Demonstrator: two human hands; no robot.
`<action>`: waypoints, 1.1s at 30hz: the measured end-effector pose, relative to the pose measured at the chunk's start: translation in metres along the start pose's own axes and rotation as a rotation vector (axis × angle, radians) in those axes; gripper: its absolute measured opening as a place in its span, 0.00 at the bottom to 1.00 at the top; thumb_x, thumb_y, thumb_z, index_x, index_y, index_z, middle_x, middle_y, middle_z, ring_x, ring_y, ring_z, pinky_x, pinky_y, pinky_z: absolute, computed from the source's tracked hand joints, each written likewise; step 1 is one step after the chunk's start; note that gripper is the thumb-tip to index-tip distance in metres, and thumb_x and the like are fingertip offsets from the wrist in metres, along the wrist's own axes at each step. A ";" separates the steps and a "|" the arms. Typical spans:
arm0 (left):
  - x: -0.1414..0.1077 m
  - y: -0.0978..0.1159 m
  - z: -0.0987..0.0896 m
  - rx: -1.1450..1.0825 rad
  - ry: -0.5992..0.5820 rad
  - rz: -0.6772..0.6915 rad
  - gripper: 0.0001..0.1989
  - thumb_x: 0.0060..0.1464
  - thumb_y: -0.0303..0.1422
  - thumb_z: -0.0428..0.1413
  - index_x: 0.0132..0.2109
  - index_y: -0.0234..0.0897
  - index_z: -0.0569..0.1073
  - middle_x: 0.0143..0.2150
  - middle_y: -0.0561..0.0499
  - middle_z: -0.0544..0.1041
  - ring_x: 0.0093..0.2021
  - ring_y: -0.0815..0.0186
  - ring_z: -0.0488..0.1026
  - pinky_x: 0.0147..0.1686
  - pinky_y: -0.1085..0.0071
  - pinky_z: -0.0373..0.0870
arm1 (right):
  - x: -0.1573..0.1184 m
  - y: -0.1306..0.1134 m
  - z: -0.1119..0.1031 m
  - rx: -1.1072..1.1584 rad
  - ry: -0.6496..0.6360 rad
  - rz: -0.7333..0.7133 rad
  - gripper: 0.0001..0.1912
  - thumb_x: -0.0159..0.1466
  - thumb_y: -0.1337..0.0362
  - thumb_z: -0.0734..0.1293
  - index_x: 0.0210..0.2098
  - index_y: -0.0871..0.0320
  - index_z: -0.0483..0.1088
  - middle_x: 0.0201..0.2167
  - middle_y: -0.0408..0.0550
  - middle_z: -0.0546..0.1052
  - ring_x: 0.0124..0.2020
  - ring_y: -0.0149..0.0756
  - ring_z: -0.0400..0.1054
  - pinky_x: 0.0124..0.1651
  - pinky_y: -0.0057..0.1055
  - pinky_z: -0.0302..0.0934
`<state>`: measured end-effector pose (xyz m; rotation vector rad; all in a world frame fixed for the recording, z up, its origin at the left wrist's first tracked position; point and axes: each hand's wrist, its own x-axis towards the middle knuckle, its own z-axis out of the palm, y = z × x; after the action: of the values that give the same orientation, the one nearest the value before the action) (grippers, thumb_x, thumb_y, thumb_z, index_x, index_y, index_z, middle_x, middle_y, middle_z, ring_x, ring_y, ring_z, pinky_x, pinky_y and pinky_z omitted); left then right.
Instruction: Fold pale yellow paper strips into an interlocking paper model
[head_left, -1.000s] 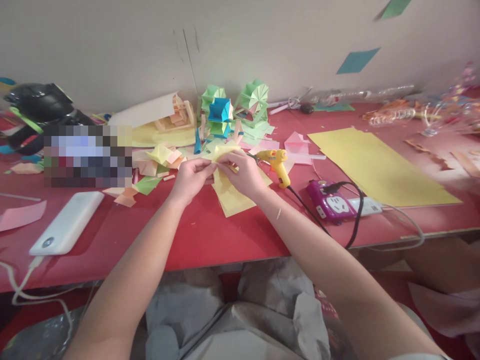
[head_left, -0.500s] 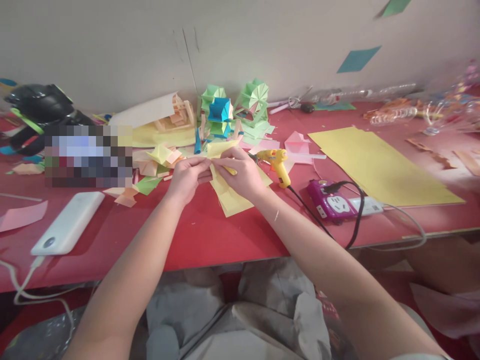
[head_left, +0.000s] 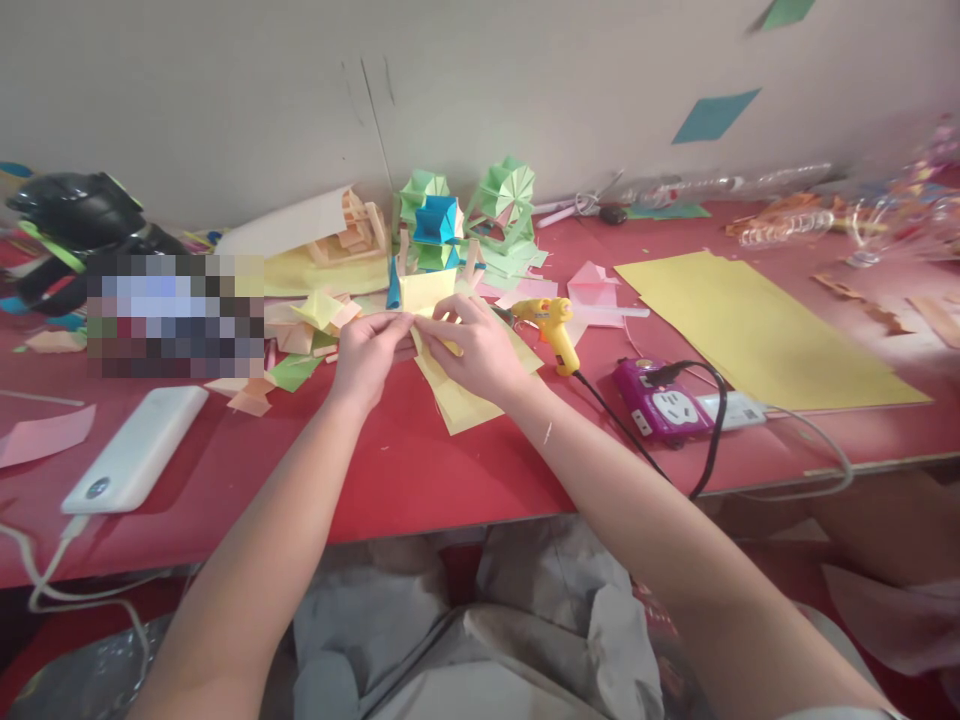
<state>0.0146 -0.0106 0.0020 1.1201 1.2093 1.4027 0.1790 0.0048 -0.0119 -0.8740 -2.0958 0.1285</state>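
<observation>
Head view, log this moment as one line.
left hand: pinching pale yellow paper piece; right hand: pinching same piece; right of hands: yellow plastic glue gun; beyond: blue-and-green folded-paper model

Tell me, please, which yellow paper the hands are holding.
The small raised piece, pinched by the left hand and right hand; the yellow paper beneath and the large yellow sheets lie on the red table.
</observation>
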 end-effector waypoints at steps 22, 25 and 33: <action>0.007 -0.004 -0.007 0.231 0.069 0.347 0.10 0.55 0.38 0.61 0.31 0.37 0.74 0.26 0.55 0.71 0.28 0.69 0.68 0.30 0.74 0.66 | 0.006 0.001 -0.005 0.958 -0.081 0.684 0.25 0.50 0.42 0.78 0.30 0.57 0.73 0.26 0.44 0.75 0.33 0.37 0.71 0.32 0.30 0.64; 0.012 -0.009 -0.009 0.167 0.064 0.304 0.10 0.54 0.37 0.61 0.30 0.37 0.73 0.26 0.55 0.70 0.28 0.69 0.68 0.31 0.73 0.68 | 0.006 0.003 -0.006 0.949 -0.101 0.696 0.23 0.50 0.45 0.79 0.29 0.57 0.74 0.25 0.44 0.75 0.33 0.36 0.72 0.32 0.31 0.65; 0.018 -0.011 -0.012 0.090 0.093 0.272 0.09 0.55 0.37 0.61 0.30 0.37 0.73 0.28 0.53 0.72 0.31 0.68 0.71 0.34 0.72 0.71 | 0.008 0.010 -0.003 0.959 -0.092 0.690 0.17 0.50 0.55 0.79 0.30 0.57 0.73 0.29 0.44 0.76 0.33 0.33 0.72 0.36 0.30 0.67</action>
<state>0.0016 0.0062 -0.0094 1.3341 1.2294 1.6330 0.1837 0.0173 -0.0081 -0.9110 -1.4201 1.4130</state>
